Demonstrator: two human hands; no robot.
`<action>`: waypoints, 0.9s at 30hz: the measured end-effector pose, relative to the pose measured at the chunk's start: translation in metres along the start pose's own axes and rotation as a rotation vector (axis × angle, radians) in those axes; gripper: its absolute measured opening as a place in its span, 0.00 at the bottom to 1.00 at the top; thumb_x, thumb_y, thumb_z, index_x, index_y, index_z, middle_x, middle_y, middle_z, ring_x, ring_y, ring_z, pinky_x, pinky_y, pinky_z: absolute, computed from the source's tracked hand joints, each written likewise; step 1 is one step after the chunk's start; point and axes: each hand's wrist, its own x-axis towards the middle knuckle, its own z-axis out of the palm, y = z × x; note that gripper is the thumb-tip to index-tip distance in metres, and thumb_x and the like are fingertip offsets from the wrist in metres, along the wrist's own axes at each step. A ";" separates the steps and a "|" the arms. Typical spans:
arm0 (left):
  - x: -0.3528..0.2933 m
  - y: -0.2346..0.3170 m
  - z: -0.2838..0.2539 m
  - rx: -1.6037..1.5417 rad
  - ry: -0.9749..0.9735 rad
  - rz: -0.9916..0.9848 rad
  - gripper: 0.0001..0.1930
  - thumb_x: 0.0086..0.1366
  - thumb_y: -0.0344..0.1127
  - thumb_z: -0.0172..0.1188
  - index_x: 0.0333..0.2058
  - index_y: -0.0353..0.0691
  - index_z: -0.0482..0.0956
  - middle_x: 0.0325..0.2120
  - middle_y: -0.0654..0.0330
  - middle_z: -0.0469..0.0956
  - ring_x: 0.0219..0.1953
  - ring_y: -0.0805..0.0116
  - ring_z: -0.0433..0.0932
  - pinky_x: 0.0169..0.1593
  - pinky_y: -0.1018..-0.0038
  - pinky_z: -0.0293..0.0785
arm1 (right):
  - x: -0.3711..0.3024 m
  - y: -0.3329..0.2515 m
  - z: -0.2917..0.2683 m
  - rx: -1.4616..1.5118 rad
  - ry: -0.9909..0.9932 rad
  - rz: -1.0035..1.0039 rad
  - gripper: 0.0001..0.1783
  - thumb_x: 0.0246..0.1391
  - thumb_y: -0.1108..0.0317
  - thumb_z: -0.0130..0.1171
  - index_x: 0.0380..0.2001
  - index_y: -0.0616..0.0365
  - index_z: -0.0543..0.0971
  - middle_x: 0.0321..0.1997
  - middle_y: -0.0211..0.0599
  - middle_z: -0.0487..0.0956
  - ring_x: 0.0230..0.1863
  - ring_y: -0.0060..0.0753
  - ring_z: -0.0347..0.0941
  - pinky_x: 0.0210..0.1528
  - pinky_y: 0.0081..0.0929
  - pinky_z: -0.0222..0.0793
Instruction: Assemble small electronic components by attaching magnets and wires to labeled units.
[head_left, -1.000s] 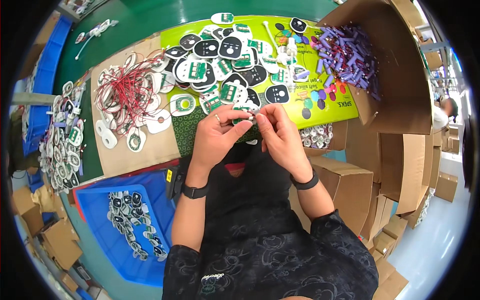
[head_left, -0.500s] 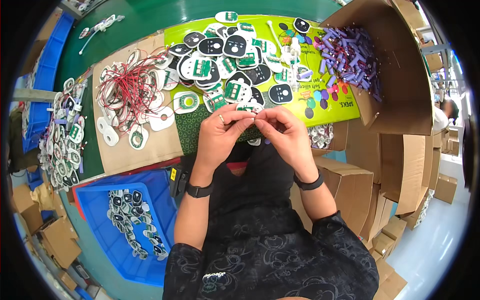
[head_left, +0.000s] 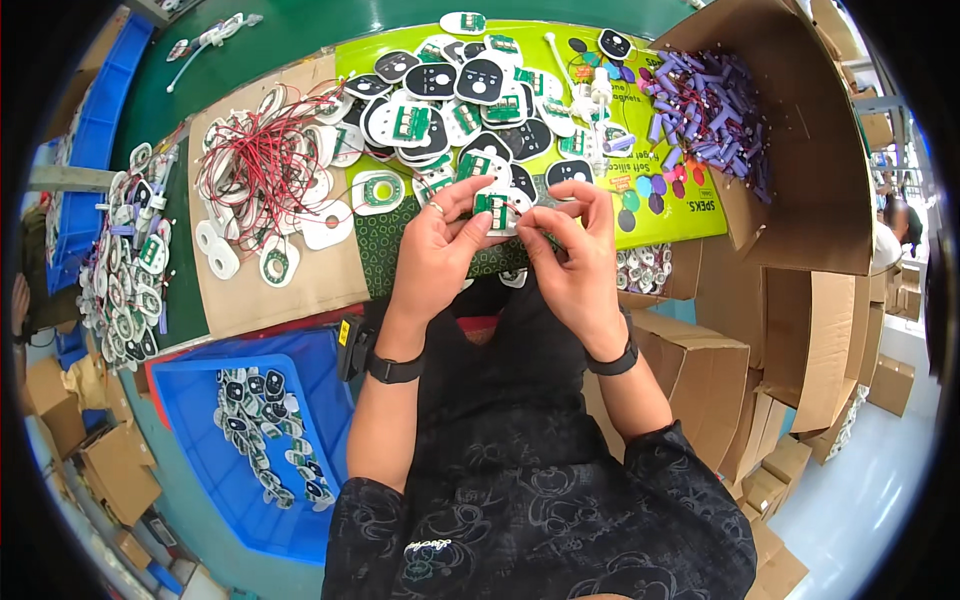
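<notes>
Over the near edge of the table, my left hand (head_left: 432,262) grips a white panel with a green circuit board (head_left: 491,206) between thumb and fingers. The board side faces up. Close against the panel's right edge, the thumb and forefinger of my right hand (head_left: 577,268) are pinched together. Something thin and dark red shows at their tips, perhaps a wire end, too small to make out. Just beyond my hands lies a heap of similar panels (head_left: 431,81), some with black faces up, others with green boards up.
White rings with tangled red wires (head_left: 262,150) lie on cardboard at left. Purple cylinders with wires (head_left: 705,110) fill an open carton (head_left: 815,150) at right. A blue bin (head_left: 190,420) holding panels stands below left. Stacked cartons (head_left: 690,370) flank my right arm.
The panel has tilted up in my left hand, so its green board now shows. My right hand has shifted slightly right, its pinch now at the panel's edge.
</notes>
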 end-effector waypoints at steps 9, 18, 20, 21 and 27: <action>-0.001 0.001 0.000 -0.038 -0.017 -0.008 0.19 0.71 0.23 0.54 0.60 0.29 0.68 0.53 0.51 0.75 0.51 0.67 0.78 0.52 0.69 0.83 | 0.006 -0.004 0.004 -0.032 0.005 -0.046 0.08 0.48 0.79 0.68 0.34 0.60 0.82 0.61 0.45 0.69 0.45 0.40 0.76 0.45 0.34 0.76; 0.000 0.000 0.002 0.006 0.013 0.035 0.19 0.71 0.22 0.54 0.59 0.28 0.68 0.51 0.50 0.76 0.50 0.67 0.79 0.53 0.69 0.82 | 0.014 -0.002 0.005 -0.088 -0.027 -0.117 0.08 0.48 0.81 0.67 0.33 0.63 0.82 0.64 0.46 0.68 0.47 0.41 0.77 0.41 0.33 0.78; 0.000 -0.002 0.002 -0.010 0.029 0.027 0.18 0.71 0.22 0.53 0.59 0.28 0.68 0.51 0.51 0.76 0.50 0.68 0.79 0.52 0.69 0.82 | 0.013 -0.003 0.006 -0.077 -0.021 -0.116 0.08 0.48 0.81 0.67 0.34 0.63 0.82 0.65 0.46 0.68 0.47 0.40 0.77 0.41 0.33 0.79; 0.000 -0.002 0.003 -0.026 0.046 0.021 0.18 0.71 0.21 0.52 0.58 0.28 0.68 0.52 0.51 0.76 0.49 0.69 0.79 0.52 0.70 0.83 | 0.011 -0.001 0.008 -0.029 -0.004 -0.089 0.08 0.49 0.81 0.67 0.34 0.63 0.82 0.64 0.45 0.68 0.47 0.39 0.77 0.41 0.33 0.79; 0.001 -0.001 0.001 -0.068 0.037 0.005 0.18 0.71 0.22 0.54 0.59 0.29 0.68 0.50 0.51 0.77 0.51 0.64 0.80 0.54 0.67 0.83 | 0.009 -0.001 0.010 0.062 0.031 -0.037 0.07 0.49 0.80 0.67 0.34 0.62 0.83 0.64 0.45 0.68 0.45 0.37 0.78 0.42 0.32 0.78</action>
